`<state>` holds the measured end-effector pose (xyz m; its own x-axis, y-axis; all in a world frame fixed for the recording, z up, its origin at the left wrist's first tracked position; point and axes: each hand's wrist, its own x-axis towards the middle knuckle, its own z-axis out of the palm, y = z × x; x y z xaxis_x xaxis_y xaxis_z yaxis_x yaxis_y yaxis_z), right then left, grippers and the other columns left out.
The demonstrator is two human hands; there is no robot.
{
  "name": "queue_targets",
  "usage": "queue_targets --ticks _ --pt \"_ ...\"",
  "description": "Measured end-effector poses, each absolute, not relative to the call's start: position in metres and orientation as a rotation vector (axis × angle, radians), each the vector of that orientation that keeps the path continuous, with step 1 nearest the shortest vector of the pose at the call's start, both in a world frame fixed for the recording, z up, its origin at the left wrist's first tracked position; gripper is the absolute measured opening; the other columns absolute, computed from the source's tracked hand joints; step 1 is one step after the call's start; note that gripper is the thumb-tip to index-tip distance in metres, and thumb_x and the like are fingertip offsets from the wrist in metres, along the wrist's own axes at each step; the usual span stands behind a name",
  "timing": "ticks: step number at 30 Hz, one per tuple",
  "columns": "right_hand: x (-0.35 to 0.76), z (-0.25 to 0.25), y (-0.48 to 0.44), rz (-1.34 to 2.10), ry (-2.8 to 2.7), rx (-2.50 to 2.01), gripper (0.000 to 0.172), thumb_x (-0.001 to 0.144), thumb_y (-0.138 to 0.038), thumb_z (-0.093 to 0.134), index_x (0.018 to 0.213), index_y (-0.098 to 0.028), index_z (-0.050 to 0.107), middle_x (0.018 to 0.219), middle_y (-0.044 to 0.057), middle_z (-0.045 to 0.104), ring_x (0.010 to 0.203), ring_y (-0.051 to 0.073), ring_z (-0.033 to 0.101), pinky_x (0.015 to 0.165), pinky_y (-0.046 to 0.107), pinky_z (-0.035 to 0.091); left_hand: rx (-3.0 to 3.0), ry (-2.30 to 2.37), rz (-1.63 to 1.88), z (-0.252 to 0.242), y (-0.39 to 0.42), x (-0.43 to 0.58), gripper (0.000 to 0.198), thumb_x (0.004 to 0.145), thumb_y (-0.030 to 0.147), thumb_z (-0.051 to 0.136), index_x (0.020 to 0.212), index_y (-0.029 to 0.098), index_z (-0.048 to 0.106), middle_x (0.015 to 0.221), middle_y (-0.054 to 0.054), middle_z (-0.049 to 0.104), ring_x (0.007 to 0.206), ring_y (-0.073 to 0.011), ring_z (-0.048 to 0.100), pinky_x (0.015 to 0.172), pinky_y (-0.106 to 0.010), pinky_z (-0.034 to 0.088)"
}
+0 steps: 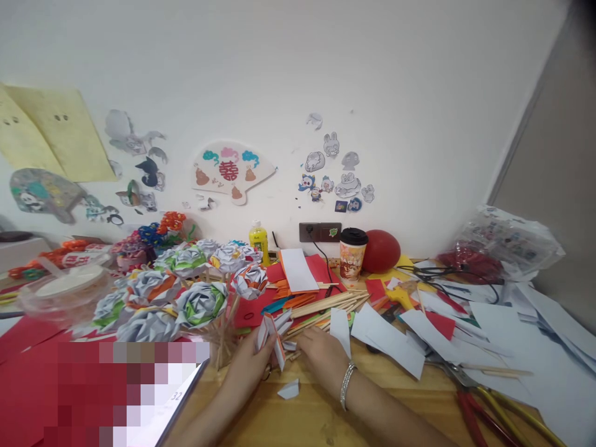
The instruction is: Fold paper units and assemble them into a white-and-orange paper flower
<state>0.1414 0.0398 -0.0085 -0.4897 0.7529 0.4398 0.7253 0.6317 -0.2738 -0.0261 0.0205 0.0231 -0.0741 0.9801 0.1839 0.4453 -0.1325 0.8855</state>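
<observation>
Nearest, two forearms reach in over a wooden table, with a lit screen at lower left, partly pixelated, and scissors with red handles at lower right. A small folded scrap of white paper lies on the wood between the wrists. Just beyond it, the left hand grasps a folded paper piece, white with orange edging, standing upright between thumb and fingers. The right hand, a silvery bracelet at its wrist, is close beside that piece with its fingers curled; whether they pinch anything cannot be told.

To the left of the hands stands a cluster of paper flowers, white with green, orange and yellow. Behind the hands lies a heap of thin wooden sticks; white paper strips spread to the right. Farther back are a yellow bottle, a patterned cup with a black lid and, touching or just beside it, a round red balloon. On the white wall hang a fan-shaped board and small cartoon cutouts.
</observation>
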Motion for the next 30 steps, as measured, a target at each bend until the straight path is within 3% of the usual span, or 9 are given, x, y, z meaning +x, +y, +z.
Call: queue_targets --ticks 3,6,10,18,22,30 --pt "0.142 0.002 0.039 0.348 -1.962 -1.137 0.019 0.079 -0.008 0.049 0.082 -0.017 0.066 0.078 0.005 0.065 0.076 0.018 0.058 0.069 0.028 0.045 1.542 1.493 1.200 0.020 0.020 -0.024 0.030 0.071 0.045 0.055 0.074 0.015 0.060 0.058 -0.002 0.064 0.053 -0.0190 0.058 0.049 -0.024 0.043" --pt "0.140 0.017 0.033 0.728 -1.576 -1.045 0.027 0.075 -0.012 0.052 0.100 -0.018 0.062 0.075 0.003 0.066 0.071 0.017 0.061 0.065 0.026 0.049 1.442 1.398 1.231 0.023 0.014 -0.019 0.030 0.071 0.047 0.056 0.069 0.017 0.054 0.045 0.004 0.054 0.038 -0.0134 0.048 0.039 -0.021 0.034" --pt "0.131 0.026 0.023 0.948 -1.417 -0.922 0.020 0.071 -0.019 0.058 0.089 -0.017 0.067 0.076 0.005 0.069 0.071 0.019 0.064 0.065 0.029 0.051 1.372 1.246 1.214 0.030 0.005 -0.009 0.032 0.068 0.048 0.060 0.062 0.017 0.052 0.044 0.004 0.055 0.040 -0.0129 0.051 0.042 -0.021 0.039" --pt "0.124 0.017 0.020 0.996 -1.356 -0.929 0.015 0.067 -0.027 0.065 0.077 -0.017 0.072 0.074 0.007 0.070 0.069 0.020 0.064 0.065 0.032 0.052 1.307 1.093 1.157 0.025 0.006 -0.006 0.039 0.059 0.053 0.066 0.062 0.015 0.056 0.051 -0.002 0.065 0.049 -0.0169 0.060 0.052 -0.027 0.049" --pt "0.128 0.020 0.020 0.901 -1.432 -0.802 0.009 0.068 -0.020 0.064 0.072 -0.020 0.072 0.075 0.006 0.066 0.072 0.018 0.062 0.064 0.028 0.050 1.275 1.096 1.195 0.025 0.007 -0.007 0.038 0.059 0.051 0.068 0.065 0.015 0.058 0.055 -0.001 0.066 0.053 -0.0167 0.061 0.054 -0.026 0.050" --pt "0.129 0.017 0.021 0.886 -1.500 -0.785 0.014 0.071 -0.013 0.059 0.072 -0.021 0.071 0.076 0.004 0.061 0.073 0.016 0.060 0.064 0.026 0.049 1.259 1.073 1.203 0.022 0.007 -0.008 0.035 0.061 0.047 0.068 0.069 0.014 0.061 0.060 -0.002 0.067 0.059 -0.0183 0.063 0.060 -0.028 0.053"
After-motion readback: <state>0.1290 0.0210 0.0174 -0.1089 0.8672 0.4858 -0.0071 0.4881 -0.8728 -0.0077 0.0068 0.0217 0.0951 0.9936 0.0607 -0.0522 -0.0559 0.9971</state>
